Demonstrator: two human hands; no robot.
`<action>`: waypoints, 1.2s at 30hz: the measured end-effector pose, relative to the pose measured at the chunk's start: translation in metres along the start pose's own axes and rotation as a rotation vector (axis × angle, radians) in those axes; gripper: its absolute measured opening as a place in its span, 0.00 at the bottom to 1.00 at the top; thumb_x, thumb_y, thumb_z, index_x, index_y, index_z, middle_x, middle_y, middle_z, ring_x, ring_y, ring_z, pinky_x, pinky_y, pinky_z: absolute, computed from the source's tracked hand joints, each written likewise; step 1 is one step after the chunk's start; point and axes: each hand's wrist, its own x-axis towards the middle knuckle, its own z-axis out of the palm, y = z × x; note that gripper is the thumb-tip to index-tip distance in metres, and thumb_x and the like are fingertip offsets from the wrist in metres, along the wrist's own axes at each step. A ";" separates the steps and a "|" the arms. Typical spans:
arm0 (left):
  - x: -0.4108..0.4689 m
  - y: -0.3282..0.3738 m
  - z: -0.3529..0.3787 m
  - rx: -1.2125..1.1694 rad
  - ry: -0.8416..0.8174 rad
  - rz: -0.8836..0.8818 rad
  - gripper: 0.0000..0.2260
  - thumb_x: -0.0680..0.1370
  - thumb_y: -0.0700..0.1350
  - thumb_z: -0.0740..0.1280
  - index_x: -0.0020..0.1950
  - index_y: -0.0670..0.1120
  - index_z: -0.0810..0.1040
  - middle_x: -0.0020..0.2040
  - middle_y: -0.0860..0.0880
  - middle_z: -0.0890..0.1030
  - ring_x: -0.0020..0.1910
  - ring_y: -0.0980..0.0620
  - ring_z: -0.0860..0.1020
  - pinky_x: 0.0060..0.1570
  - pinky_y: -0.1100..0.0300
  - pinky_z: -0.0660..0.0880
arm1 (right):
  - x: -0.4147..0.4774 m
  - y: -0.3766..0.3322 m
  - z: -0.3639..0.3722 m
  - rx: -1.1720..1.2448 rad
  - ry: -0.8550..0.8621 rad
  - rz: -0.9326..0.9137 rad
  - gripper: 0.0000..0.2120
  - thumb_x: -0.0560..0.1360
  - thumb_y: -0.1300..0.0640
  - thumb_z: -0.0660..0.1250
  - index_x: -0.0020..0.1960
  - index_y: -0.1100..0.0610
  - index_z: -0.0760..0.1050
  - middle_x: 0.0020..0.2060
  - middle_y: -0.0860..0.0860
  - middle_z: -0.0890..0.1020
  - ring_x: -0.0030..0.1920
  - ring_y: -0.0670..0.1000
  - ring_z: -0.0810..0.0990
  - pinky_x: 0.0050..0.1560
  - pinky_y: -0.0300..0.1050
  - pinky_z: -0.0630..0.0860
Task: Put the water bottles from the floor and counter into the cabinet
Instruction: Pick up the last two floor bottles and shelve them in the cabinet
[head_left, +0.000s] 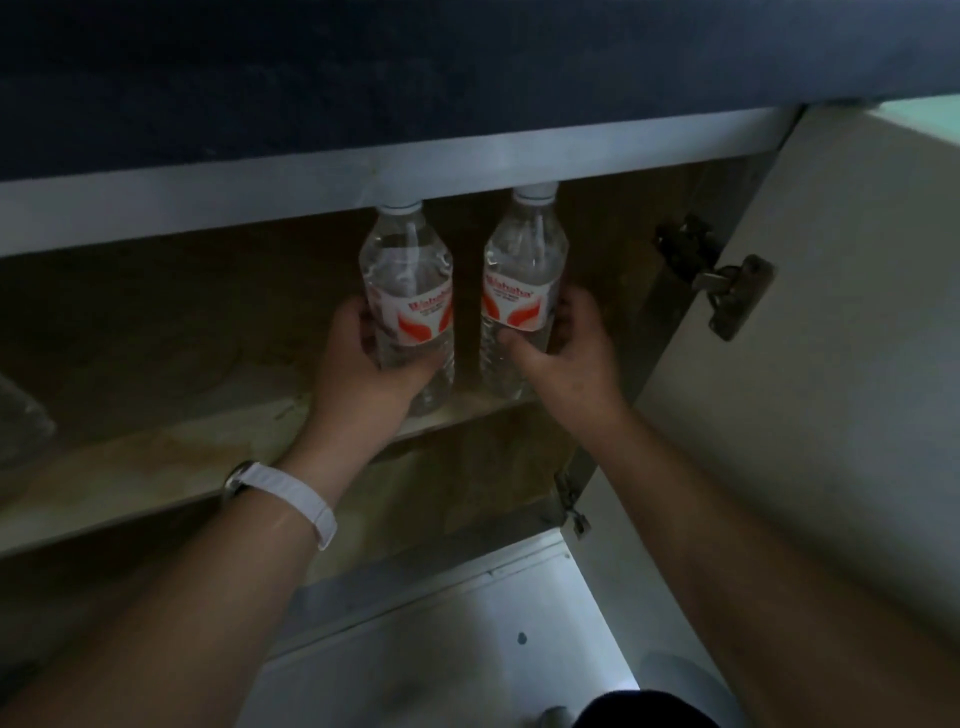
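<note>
A dark blue countertop (363, 67) spans the top in dim light. Well below it, pale floor (441, 660) catches brighter light.

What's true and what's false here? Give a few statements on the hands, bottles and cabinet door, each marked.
1. The left hand holds the left bottle and the right hand holds the right bottle. True.
2. Both bottles lie on their sides. False: both are upright.
3. The cabinet door is open. True.
4. Both bottles are uncapped. False: each has a white cap on.
5. A white band sits on the right wrist. False: the white band is on the left wrist.
</note>
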 end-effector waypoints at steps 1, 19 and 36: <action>-0.003 -0.007 0.001 0.025 -0.008 -0.016 0.27 0.72 0.45 0.78 0.66 0.57 0.70 0.53 0.66 0.76 0.47 0.76 0.74 0.44 0.75 0.72 | -0.001 0.005 0.000 -0.009 -0.029 0.017 0.32 0.69 0.43 0.75 0.68 0.42 0.66 0.53 0.36 0.76 0.54 0.38 0.75 0.55 0.44 0.76; 0.043 -0.021 0.037 0.142 -0.003 -0.001 0.30 0.74 0.44 0.77 0.73 0.49 0.68 0.65 0.53 0.78 0.60 0.56 0.77 0.47 0.74 0.72 | 0.051 0.028 0.018 -0.051 0.117 -0.063 0.31 0.72 0.50 0.75 0.70 0.52 0.67 0.64 0.47 0.77 0.58 0.40 0.72 0.54 0.38 0.71; 0.002 -0.016 0.000 0.327 -0.123 0.077 0.24 0.77 0.51 0.71 0.71 0.62 0.69 0.62 0.65 0.74 0.61 0.63 0.73 0.55 0.64 0.71 | 0.000 0.023 0.010 -0.060 0.160 -0.120 0.24 0.75 0.41 0.66 0.69 0.47 0.69 0.61 0.41 0.76 0.61 0.43 0.75 0.64 0.53 0.74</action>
